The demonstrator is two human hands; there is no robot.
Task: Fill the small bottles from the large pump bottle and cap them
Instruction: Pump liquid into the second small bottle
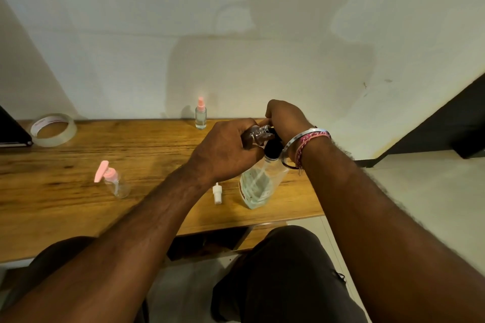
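Tilting its open neck toward the large pump bottle (258, 186), the left hand (223, 155) grips a small bottle (258, 135) while the right hand (284, 119) presses the pump, fingers curled.

I see the large pump bottle (258, 186), clear with pale liquid and a black pump, upright near the tabletop's (78, 204) front edge. An uncapped small bottle (258, 135) lies tilted at its spout; its white cap (217, 193) lies alongside. Two pink-topped bottles: one upright (200, 114), one leaning (115, 181).
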